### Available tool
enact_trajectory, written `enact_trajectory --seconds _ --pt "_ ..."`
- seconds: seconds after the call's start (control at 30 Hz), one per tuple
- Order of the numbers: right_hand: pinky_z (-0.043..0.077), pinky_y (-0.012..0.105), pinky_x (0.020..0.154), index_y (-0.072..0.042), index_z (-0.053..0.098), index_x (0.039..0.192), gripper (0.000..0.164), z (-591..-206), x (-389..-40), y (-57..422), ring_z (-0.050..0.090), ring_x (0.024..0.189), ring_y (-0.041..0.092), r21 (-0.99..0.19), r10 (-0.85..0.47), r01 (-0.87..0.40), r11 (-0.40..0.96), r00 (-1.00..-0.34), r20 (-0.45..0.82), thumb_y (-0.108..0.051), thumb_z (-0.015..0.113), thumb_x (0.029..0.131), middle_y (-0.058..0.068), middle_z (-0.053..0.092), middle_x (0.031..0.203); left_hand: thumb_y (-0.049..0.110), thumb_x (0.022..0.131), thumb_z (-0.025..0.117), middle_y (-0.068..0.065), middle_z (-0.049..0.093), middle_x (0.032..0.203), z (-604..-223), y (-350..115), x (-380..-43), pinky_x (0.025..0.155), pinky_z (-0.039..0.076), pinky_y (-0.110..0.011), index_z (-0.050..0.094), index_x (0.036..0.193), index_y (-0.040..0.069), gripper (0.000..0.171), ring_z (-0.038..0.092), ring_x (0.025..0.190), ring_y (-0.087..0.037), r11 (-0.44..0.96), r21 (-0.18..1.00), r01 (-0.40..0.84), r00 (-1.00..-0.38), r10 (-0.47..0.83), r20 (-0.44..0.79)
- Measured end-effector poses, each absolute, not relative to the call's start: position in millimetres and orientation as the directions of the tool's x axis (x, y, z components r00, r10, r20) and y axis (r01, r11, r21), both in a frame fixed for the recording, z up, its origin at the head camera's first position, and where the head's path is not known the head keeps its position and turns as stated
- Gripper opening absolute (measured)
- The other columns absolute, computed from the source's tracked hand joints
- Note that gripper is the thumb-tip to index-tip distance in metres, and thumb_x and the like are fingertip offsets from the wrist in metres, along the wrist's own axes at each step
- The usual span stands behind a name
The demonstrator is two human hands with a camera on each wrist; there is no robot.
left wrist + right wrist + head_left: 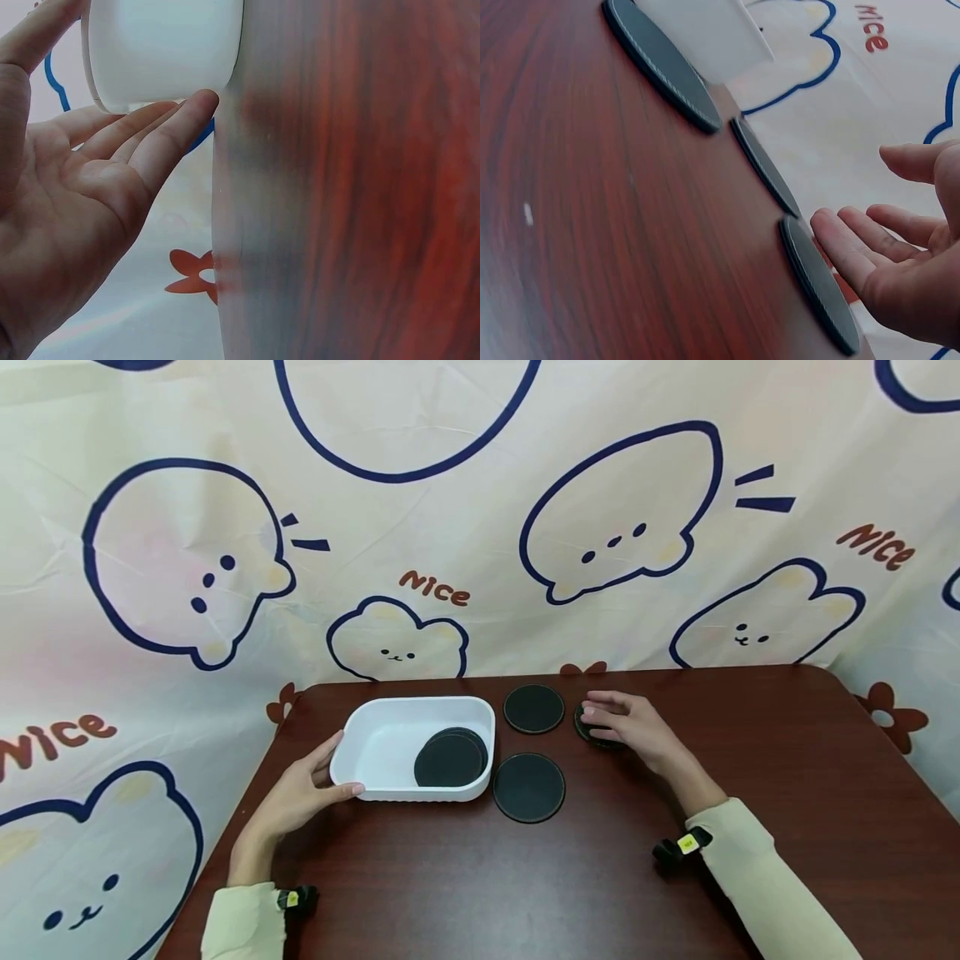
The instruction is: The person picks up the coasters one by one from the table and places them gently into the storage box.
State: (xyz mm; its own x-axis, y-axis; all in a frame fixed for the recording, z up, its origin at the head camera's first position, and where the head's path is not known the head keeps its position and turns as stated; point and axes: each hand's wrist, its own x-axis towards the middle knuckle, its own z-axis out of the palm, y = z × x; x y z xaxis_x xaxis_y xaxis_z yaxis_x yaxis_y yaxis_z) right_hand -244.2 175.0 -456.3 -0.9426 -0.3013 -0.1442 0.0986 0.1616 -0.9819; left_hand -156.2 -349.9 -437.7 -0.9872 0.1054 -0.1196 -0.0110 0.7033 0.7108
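From my end, I judge the step in hand to be taking up a loose disc with the right hand (637, 727) while the left hand (300, 789) steadies the glossy white, rounded rectangular tray (382, 743). The left thumb and fingers grip the tray's left end around its near left corner. The right fingers are apart from the thumb and fairly straight, holding nothing; I can't tell whether a fingertip touches the round, dark green-black, leather-like disc (825, 289) beneath them.

That disc lies flat near the far edge of the dark red-brown wooden table (450, 877), right of the tray. As I read it, the next move calls for thumb and fingers to pinch its rim; being thin and flat, it may slide before it lifts.

It looks smooth on top, with a pale stitched line along its rim. Two matching discs lie apart on the table: the far disc (533, 708) beside the tray's far right corner, the near disc (528, 787) by its near right corner. Inside the tray, overlapping dark discs (450, 760), at least two, sit toward the right end.
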Motion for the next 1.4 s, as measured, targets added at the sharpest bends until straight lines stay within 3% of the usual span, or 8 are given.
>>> enact_trajectory --seconds 0.17,0.43,0.57,0.67,0.73,0.9,1.1,1.4 --pt "0.055 0.043 0.112 0.002 0.036 0.165 0.067 -457 -248 190 0.067 0.136 0.027 -0.983 -0.288 0.108 0.152 -0.946 -0.148 -0.026 0.064 0.11 0.029 0.049 0.161 0.04 0.093 0.086 -0.028 0.038 0.17 -436 -350 -156 0.11 0.056 -0.056 0.019 0.172 0.007 0.109 0.057 0.144 -0.046 0.702 0.713 -0.005 -0.988 0.108 -0.113" --pt "0.053 0.034 0.112 0.0 0.035 0.166 0.07 -456 -256 207 0.065 0.115 -0.009 -0.98 -0.251 0.13 0.151 -0.954 -0.166 -0.026 0.066 0.109 0.027 0.044 0.166 0.04 0.093 0.085 -0.029 0.039 0.169 -436 -349 -154 0.109 0.056 -0.054 0.019 0.172 0.008 0.108 0.058 0.143 -0.046 0.692 0.722 -0.012 -0.987 0.107 -0.12" --pt "0.047 0.039 0.12 -0.005 0.035 0.167 0.073 -454 -259 215 0.061 0.139 0.013 -0.964 -0.215 0.13 0.23 -0.96 -0.181 -0.035 0.066 0.108 0.022 0.041 0.17 0.039 0.093 0.086 -0.029 0.039 0.169 -437 -349 -154 0.11 0.056 -0.055 0.02 0.172 0.009 0.108 0.059 0.143 -0.046 0.692 0.722 -0.013 -0.988 0.104 -0.118" --pt "0.038 0.053 0.127 -0.009 0.035 0.168 0.075 -454 -260 220 0.043 0.157 0.036 -0.934 -0.186 0.092 0.345 -0.969 -0.164 -0.041 0.065 0.108 0.02 0.039 0.172 0.039 0.093 0.086 -0.029 0.039 0.169 -437 -349 -154 0.109 0.056 -0.054 0.02 0.172 0.008 0.108 0.059 0.143 -0.046 0.692 0.722 -0.009 -0.988 0.105 -0.113" --pt "0.034 0.061 0.128 -0.009 0.033 0.169 0.079 -455 -262 223 0.035 0.161 0.042 -0.908 -0.186 0.062 0.415 -0.971 -0.151 -0.043 0.066 0.107 0.02 0.036 0.174 0.038 0.093 0.086 -0.028 0.04 0.169 -436 -350 -155 0.109 0.057 -0.054 0.02 0.172 0.007 0.108 0.059 0.143 -0.046 0.69 0.724 -0.009 -0.988 0.105 -0.112" --pt "0.032 0.067 0.127 -0.009 0.027 0.171 0.088 -460 -270 226 0.026 0.163 0.048 -0.838 -0.238 -0.02 0.546 -0.962 -0.132 -0.047 0.07 0.104 0.022 0.027 0.177 0.039 0.092 0.086 -0.027 0.04 0.169 -437 -350 -154 0.109 0.057 -0.055 0.02 0.172 0.008 0.108 0.058 0.143 -0.046 0.692 0.721 -0.015 -0.989 0.097 -0.113" --pt "0.031 0.075 0.123 -0.005 0.026 0.17 0.092 -465 -278 226 0.03 0.158 0.055 -0.721 -0.298 -0.134 0.68 -0.949 -0.105 -0.046 0.072 0.102 0.032 0.029 0.172 0.04 0.092 0.086 -0.028 0.041 0.169 -437 -350 -154 0.109 0.057 -0.054 0.02 0.172 0.008 0.109 0.058 0.144 -0.046 0.681 0.732 -0.018 -0.989 0.097 -0.115" --pt "0.031 0.076 0.122 0.002 0.032 0.166 0.084 -469 -273 218 0.023 0.159 0.058 -0.628 -0.352 -0.215 0.748 -0.931 -0.101 -0.031 0.074 0.102 0.036 0.03 0.17 0.038 0.092 0.086 -0.027 0.039 0.17 -436 -349 -154 0.107 0.059 -0.051 0.02 0.172 0.008 0.108 0.058 0.144 -0.046 0.682 0.732 -0.013 -0.988 0.102 -0.113"
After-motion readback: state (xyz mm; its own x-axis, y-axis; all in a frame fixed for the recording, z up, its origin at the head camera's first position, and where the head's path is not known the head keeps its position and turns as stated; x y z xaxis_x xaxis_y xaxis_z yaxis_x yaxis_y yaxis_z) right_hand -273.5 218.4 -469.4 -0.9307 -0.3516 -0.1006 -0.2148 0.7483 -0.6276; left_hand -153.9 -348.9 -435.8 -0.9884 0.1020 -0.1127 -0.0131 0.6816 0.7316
